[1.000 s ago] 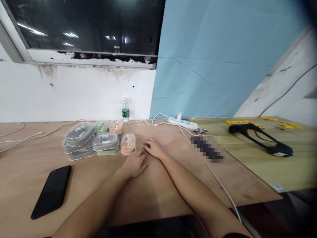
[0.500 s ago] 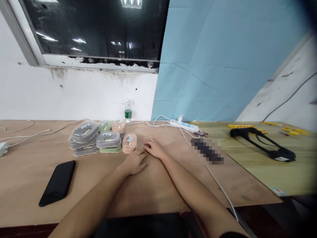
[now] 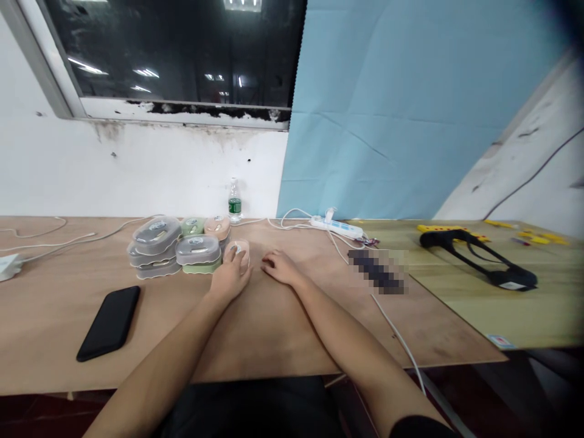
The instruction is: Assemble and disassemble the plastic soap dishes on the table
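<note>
The left hand (image 3: 229, 278) lies over a small pink clear-lidded box (image 3: 243, 248) on the table (image 3: 283, 325), fingers draped on its lid. They cover most of the box, so I cannot tell whether they grip it. The right hand (image 3: 279, 268) rests just beside it, palm down, loosely open, holding nothing. The box sits at the right end of a cluster of grey and green boxes (image 3: 157, 236); their count is unclear. A black phone (image 3: 109, 323) lies nearer left. 1 item right of the hands is pixelated (image 3: 376, 271).
</note>
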`<control>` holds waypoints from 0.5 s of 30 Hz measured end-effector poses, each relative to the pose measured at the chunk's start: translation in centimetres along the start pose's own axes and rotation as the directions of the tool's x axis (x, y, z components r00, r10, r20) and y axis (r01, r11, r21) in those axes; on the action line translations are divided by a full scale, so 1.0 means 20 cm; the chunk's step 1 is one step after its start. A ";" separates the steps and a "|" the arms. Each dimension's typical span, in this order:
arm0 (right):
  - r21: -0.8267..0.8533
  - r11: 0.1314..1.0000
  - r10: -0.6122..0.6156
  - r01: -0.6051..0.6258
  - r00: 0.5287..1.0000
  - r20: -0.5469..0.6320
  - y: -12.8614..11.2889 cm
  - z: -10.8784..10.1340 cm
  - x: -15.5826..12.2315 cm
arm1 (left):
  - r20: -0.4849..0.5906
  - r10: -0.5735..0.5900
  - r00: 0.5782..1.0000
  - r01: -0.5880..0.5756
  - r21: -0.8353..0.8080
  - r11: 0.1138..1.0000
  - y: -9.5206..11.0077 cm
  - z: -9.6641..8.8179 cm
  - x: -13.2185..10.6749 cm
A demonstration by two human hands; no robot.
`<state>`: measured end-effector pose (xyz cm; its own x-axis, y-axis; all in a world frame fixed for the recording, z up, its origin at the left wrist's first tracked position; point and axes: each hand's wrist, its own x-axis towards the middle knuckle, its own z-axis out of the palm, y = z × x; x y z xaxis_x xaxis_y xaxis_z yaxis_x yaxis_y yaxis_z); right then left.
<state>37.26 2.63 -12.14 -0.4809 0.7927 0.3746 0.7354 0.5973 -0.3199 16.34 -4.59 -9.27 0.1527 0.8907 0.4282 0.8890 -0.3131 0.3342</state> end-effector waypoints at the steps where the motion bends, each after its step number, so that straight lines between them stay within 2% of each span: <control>1: -0.003 1.000 -0.002 0.002 1.000 -0.001 0.00 0.00 0.00 | 0.034 -0.022 0.999 0.021 0.026 0.999 -0.01 0.01 0.00; 4: -0.009 1.000 -0.022 0.022 1.000 -0.010 0.00 0.00 0.00 | 0.105 0.001 0.994 -0.005 0.042 0.999 -0.03 0.04 0.00; 7: -0.017 1.000 -0.019 0.019 1.000 -0.010 0.00 0.00 0.00 | 0.140 0.102 0.985 -0.099 -0.025 0.995 -0.02 0.03 0.00; 12: 0.037 0.999 0.013 -0.011 0.999 -0.040 -0.01 0.00 0.01 | 0.176 0.272 0.946 -0.243 -0.171 0.955 0.01 0.00 -0.02; 15: 0.127 0.991 0.052 -0.039 0.994 -0.097 -0.01 -0.01 0.01 | 0.149 0.259 0.954 -0.226 -0.207 0.952 0.02 0.01 -0.02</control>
<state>37.08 2.68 -11.86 -0.3939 0.8071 0.4399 0.6870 0.5764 -0.4424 16.68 -4.98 -9.45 0.4399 0.8181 0.3704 0.7226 -0.5673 0.3949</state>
